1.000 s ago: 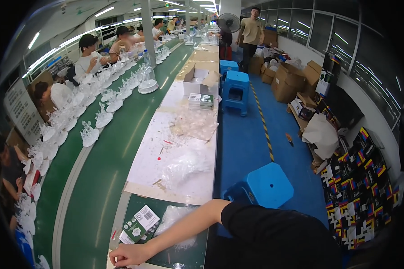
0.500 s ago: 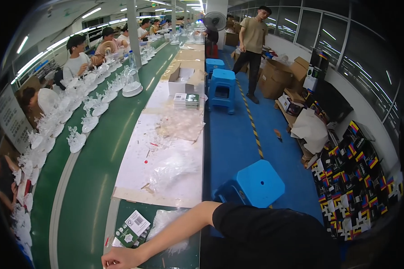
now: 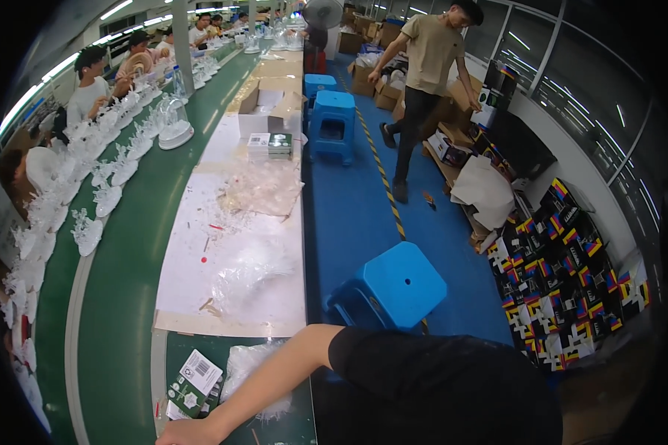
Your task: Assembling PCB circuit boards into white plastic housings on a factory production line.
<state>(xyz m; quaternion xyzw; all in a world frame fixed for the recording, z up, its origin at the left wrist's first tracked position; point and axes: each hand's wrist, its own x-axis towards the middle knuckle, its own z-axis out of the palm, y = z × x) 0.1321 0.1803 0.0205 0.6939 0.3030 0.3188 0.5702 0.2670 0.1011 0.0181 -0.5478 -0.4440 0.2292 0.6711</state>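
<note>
My right hand (image 3: pixel 189 432) is at the lower edge, its bare forearm reaching in from a black sleeve. Its fingers run out of the picture, so I cannot tell whether it holds anything. Just beyond it lie green and white printed boxes (image 3: pixel 195 382), loosely stacked. Partly behind my forearm is a bundle of clear plastic bags (image 3: pixel 246 366). My left hand does not appear.
A white bench top (image 3: pixel 188 284) carries plastic wrap and scraps. To its left a green conveyor (image 3: pixel 126 297) bears rows of clear ornaments on white bases (image 3: pixel 87 232). A blue stool (image 3: pixel 401 285) stands right. A person in tan (image 3: pixel 432 55) is in the aisle; others sit across.
The view has shifted, so the bench and stools appear further left. My right hand has slipped lower, its fingers now cut off. The person in tan has stepped nearer along the aisle.
</note>
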